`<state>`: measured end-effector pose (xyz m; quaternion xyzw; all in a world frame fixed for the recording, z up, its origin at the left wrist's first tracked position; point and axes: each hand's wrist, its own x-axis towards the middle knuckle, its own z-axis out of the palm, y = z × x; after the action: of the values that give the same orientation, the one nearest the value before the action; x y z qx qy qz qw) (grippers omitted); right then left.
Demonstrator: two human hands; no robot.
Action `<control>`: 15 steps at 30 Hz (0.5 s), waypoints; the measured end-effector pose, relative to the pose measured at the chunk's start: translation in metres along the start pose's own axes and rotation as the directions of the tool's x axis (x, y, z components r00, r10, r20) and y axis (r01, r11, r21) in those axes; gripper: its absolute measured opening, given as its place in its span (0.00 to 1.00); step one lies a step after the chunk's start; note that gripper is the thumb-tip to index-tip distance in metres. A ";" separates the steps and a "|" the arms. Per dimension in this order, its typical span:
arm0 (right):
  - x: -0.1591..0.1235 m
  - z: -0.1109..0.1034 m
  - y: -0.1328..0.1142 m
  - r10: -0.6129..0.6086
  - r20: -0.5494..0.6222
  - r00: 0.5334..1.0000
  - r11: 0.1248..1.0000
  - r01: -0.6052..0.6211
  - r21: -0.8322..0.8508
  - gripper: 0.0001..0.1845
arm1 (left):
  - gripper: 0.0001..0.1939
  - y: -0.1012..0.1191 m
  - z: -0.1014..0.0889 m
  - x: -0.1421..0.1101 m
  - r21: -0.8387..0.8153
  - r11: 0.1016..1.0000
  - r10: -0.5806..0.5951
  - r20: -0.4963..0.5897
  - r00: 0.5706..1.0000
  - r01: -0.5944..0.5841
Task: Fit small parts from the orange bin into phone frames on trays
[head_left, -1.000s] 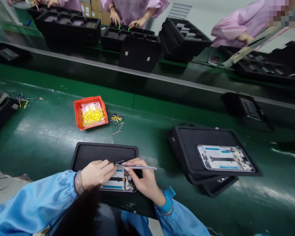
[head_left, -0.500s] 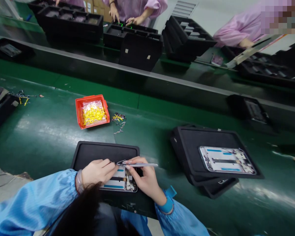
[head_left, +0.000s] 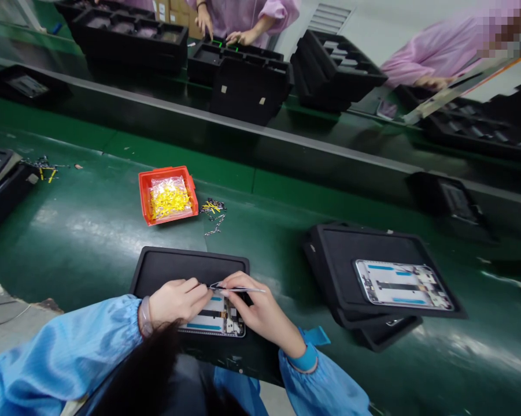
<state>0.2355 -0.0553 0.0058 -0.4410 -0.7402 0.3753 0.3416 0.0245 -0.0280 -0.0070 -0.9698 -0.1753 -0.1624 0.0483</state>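
The right hand [head_left: 262, 312] pinches metal tweezers [head_left: 243, 289], their tips just above a phone frame [head_left: 212, 323] lying on a black tray [head_left: 177, 263] on the green worktop [head_left: 91, 254]. The left hand [head_left: 177, 301] curls narrowly beside the tips; whether it holds anything, one cannot tell.

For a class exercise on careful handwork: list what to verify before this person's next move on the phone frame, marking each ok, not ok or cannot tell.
1. Tweezers held in the right hand: ok.
2. Phone frame lying flat on its black tray: ok.
3. Left hand steadying the frame: cannot tell, the hand hides the contact.
4. Tweezer tips placed correctly: cannot tell, too small to see.
5. Loose yellow parts kept inside the orange bin: not ok, they lie beside it.
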 end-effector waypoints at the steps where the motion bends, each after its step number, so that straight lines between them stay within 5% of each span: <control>1: 0.000 -0.001 -0.001 0.005 0.014 1.000 1.000 -0.005 -0.004 0.05 | 0.12 0.000 0.000 0.000 0.004 1.000 0.002 0.013 1.000 -0.002; 7: -0.005 -0.001 -0.003 -0.013 -0.003 1.000 1.000 0.013 -0.018 0.06 | 0.10 0.002 0.002 0.000 0.006 1.000 0.007 0.079 0.997 -0.008; 15: -0.007 0.004 0.003 -0.088 -0.052 0.995 0.995 0.086 -0.040 0.07 | 0.12 0.001 -0.001 0.002 0.008 1.000 -0.004 0.017 1.000 0.004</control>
<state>0.2364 -0.0613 0.0000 -0.4245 -0.7563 0.3341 0.3690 0.0263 -0.0285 -0.0054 -0.9706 -0.1784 -0.1534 0.0501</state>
